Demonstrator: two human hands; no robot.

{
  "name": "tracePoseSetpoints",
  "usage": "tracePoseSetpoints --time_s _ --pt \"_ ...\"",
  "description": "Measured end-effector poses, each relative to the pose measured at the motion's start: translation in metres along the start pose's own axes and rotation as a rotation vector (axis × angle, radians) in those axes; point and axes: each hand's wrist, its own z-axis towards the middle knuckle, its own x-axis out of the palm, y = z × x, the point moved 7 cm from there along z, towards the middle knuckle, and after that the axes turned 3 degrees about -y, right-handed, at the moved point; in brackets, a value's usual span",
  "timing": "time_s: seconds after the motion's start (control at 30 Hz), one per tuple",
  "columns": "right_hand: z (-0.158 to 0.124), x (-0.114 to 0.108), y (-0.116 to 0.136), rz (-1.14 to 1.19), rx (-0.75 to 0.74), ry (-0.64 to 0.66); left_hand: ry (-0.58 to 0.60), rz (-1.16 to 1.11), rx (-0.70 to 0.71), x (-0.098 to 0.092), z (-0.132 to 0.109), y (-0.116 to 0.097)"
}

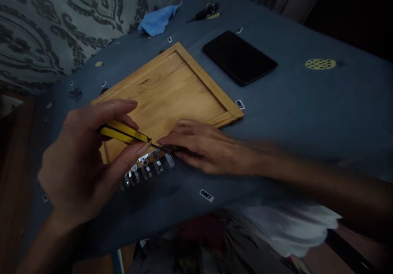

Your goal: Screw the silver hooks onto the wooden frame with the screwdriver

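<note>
My left hand (80, 159) is closed round a screwdriver with a yellow handle (125, 134). Its thin dark shaft points right, and the tip meets the near edge of a framed wooden panel (184, 89) lying flat. My right hand (211, 147) is bent at that same edge, fingers pressed together around the screwdriver's tip; whatever they pinch is hidden beneath them. Along this edge, between both hands, runs a metal strip with several curved silver hooks (145, 168) that stick out over the cloth.
A black phone (241, 57) lies to the panel's right on a blue-grey tablecloth (294, 118) with printed pineapples and labels. Farther back are a blue cloth (158, 20) and a small dark object with a ring, perhaps keys (206, 12). Patterned fabric (76, 16) hangs behind the table.
</note>
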Motion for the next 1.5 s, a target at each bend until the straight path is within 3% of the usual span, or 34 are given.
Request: tracePoseSetpoints --time_s 0.13,0.33,0.67,0.8,1.27,1.5 --pt "-0.006 0.001 -0.002 -0.032 -0.001 0.016 -0.063 0.016 -0.011 0.001 -0.002 0.002" --pt "-0.001 0.004 -0.002 -0.049 -0.002 -0.038 -0.095 -0.236 0.028 0.007 0.002 -0.004" --pt "0.006 0.007 -0.008 -0.072 0.072 -0.129 -0.066 -0.061 0.104 0.004 -0.002 0.000" --pt "0.007 0.006 -0.005 -0.060 0.032 -0.159 -0.052 -0.057 0.077 0.004 -0.002 0.002" --pt "0.002 0.009 0.001 -0.113 0.003 0.063 -0.029 -0.090 0.084 0.003 -0.001 0.002" --pt "-0.002 0.019 -0.003 -0.194 0.001 -0.022 0.012 -0.129 0.040 0.004 -0.002 0.005"
